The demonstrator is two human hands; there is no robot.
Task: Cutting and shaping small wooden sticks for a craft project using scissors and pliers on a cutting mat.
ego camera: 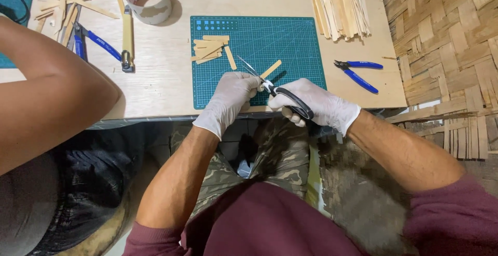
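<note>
At the desk's near edge, on the green cutting mat, the right hand is wrapped around black-handled scissors. The left hand pinches a flat wooden stick, which lies between the scissor blades. A small heap of cut stick pieces sits toward the mat's far left corner. Blue pliers lie near the desk's right edge.

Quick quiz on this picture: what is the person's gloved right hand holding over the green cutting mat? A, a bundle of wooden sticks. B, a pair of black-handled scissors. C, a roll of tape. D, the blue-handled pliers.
B: the right hand grips the black-handled scissors, blades pointing over the green cutting mat, while the blue-handled pliers lie untouched on the table.
</note>
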